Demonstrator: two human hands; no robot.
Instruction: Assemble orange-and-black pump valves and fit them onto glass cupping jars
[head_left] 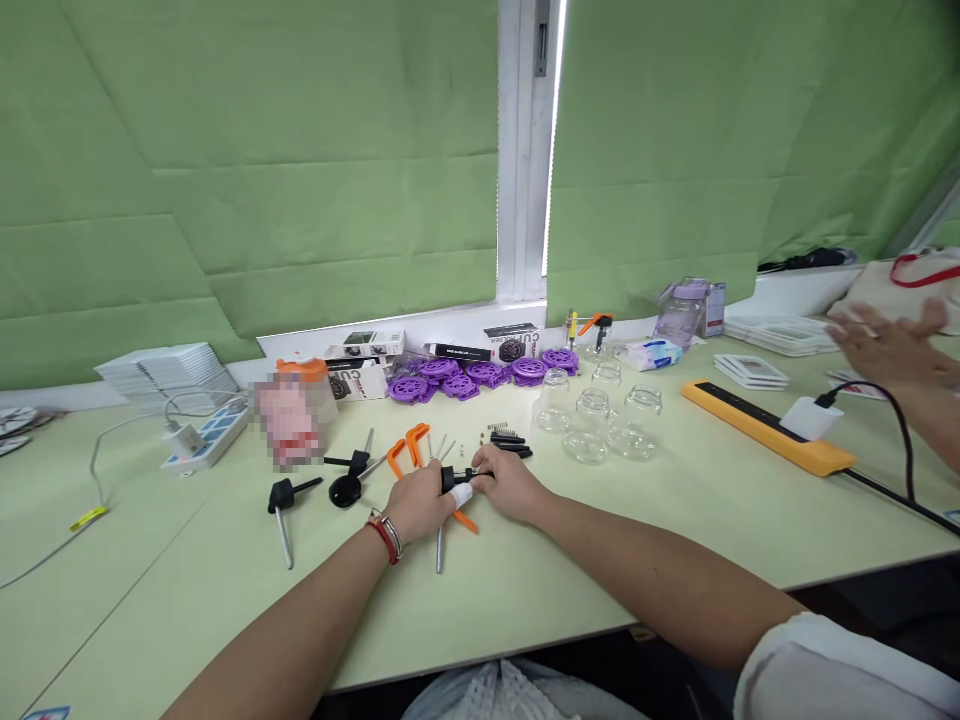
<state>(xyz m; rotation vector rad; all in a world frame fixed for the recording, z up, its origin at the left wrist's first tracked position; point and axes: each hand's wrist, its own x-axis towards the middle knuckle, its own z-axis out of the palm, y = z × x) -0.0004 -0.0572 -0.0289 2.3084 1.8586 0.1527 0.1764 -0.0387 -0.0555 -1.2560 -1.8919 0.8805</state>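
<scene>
My left hand (418,502), with a white wrap on its thumb, closes around a black plastic part (448,480). My right hand (508,484) pinches the narrow right end of the same part; exactly what its fingertips grip is too small to make out. Below the hands, a metal rod (439,550) and an orange strip (466,521) stick out. Orange handles (416,443) lie just beyond the left hand. To its left are black parts with metal rods (282,495) and a round black piece (345,490). Small springs (497,427) and black sticks (511,447) lie behind my right hand.
Several glass jars (592,410) stand right of centre, with purple wheel-like pieces (457,380) and boxes (360,380) along the back. A yellow power strip (765,428) lies right; a white one (206,440) lies left. Another person's hands (892,345) appear at far right.
</scene>
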